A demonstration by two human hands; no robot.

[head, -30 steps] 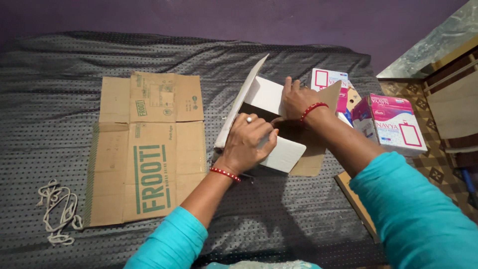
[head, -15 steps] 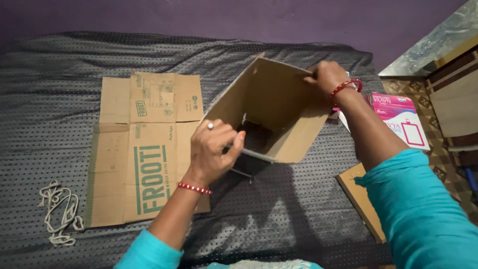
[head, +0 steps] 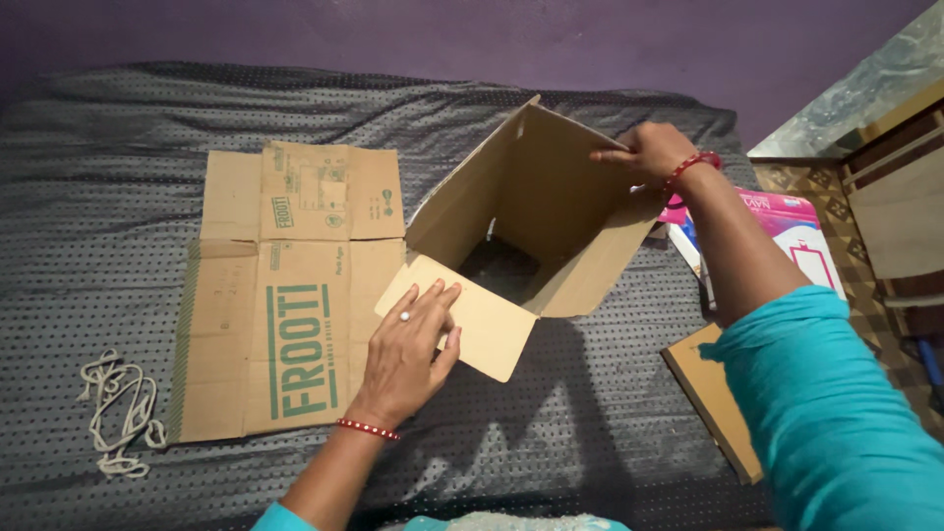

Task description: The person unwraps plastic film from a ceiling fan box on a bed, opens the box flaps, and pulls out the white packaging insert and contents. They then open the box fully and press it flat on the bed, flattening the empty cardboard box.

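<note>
A brown cardboard box [head: 551, 206] stands open on the dark dotted bedspread [head: 118, 147], its opening facing me. My left hand [head: 408, 349] lies flat with spread fingers on the box's near flap [head: 482, 324], pressing it down. My right hand [head: 649, 152] grips the box's far upper edge at the right. Both wrists wear red bead bracelets, and the left hand has a ring.
A flattened cardboard carton [head: 285, 295] with green print lies left of the box. A coil of pale rope [head: 118, 413] sits at the near left. A pink and white packet [head: 787, 231] lies behind my right arm, and a brown board [head: 713, 393] near the right edge.
The box has been unfolded and stood open. My left hand moved from gripping the box's edge to pressing the near flap flat. My right hand stays on the far edge.
</note>
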